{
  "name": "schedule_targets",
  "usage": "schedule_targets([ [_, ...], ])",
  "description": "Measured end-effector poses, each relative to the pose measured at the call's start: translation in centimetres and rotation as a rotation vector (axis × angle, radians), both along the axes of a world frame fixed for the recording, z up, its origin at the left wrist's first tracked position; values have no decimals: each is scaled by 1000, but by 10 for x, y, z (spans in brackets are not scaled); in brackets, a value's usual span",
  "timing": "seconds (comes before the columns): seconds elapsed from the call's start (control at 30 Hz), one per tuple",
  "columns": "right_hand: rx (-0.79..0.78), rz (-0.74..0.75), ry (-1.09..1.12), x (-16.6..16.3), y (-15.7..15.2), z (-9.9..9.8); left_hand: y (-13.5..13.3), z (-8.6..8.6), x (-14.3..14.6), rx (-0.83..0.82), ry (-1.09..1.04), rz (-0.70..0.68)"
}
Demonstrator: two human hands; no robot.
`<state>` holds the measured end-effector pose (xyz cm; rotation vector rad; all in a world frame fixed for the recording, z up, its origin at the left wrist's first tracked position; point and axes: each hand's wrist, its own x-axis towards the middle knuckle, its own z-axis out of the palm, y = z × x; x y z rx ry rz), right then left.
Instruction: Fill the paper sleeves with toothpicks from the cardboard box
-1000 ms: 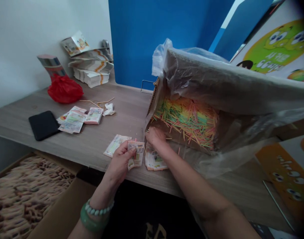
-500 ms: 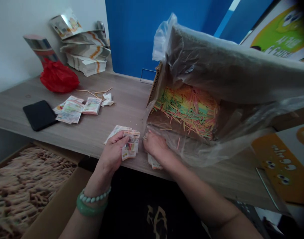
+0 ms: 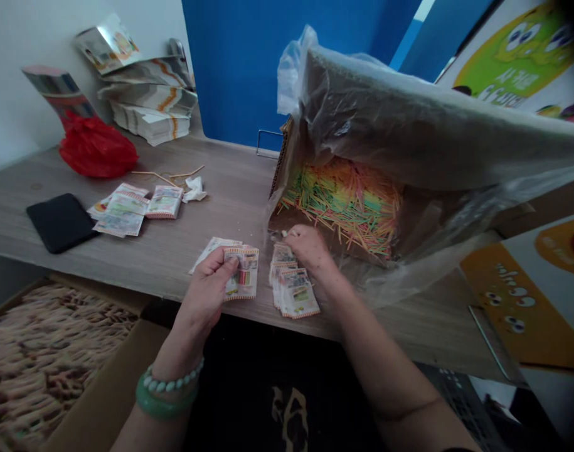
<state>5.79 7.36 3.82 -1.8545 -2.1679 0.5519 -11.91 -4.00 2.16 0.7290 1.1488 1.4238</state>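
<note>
My left hand pinches a small printed packet with orange-striped ends, thumb on its face; coloured sticks show in its middle. Under and behind that hand lie a few more flat packets on the table. My right hand is curled closed at the front edge of the plastic-lined carton, above a spread pile of packets. Its fingertips are partly hidden, so what they hold, if anything, I cannot make out. Inside the carton is a heap of thin sticks in yellow, green, pink and orange.
A black phone-like slab, more packets, a crumpled tissue and a red plastic bag lie to the left. Stacked flat cartons stand behind. Below left is an open box of many packets. An orange box stands right.
My right hand has lifted forward and right, off the packet pile, uncovering it. My left hand still holds its packet, now turned flatter to view. The whole view has shifted slightly.
</note>
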Motion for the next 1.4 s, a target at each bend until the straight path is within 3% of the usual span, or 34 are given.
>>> schedule_targets([
  [0.13,62,35,-290,37,11,-1,0,0,7,-26,-4,-74],
  [0.3,55,89,-336,44,11,-14,0,1,18,-19,55,-216],
  [0.4,29,74,-331,46,16,-12,-1,2,18,-3,278,-235],
  [0.53,76,53,-208,65,17,-8,-7,7,13,35,601,-137],
  [0.67,206,190,-40,86,-17,-11,-14,14,14,43,659,-100],
  [0.87,116,542,-123,90,-82,-20,-19,11,23,43,641,-172],
  [1.07,155,627,-184,83,-86,-29,-17,12,28,95,628,-233],
  [1.13,158,592,-156,83,-85,-30,-17,14,28,99,677,-232],
  [1.23,165,435,67,89,-83,-33,-18,17,27,73,703,-190],
  [1.4,195,-80,869,109,-70,-45,-11,26,40,122,618,-72],
])
